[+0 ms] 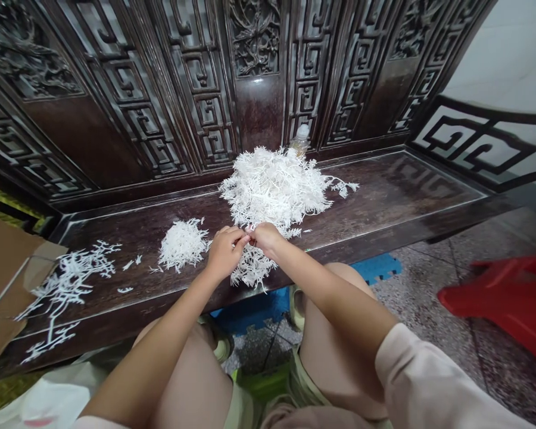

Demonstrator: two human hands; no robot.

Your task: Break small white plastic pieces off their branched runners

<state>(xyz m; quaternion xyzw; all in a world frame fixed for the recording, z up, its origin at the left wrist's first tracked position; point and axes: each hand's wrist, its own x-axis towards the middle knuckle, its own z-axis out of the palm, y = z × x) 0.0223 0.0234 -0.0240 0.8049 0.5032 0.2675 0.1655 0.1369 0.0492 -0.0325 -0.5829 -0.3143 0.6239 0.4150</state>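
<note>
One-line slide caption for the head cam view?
Head view: seated person's left hand and right hand pinch white branched sprigs over a carved dark wooden bench, beside a larger white heap.

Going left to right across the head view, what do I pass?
Cardboard sheet → scattered white branching sprigs → small pile of white sprigs → left hand → right hand → red plastic stool.
</note>
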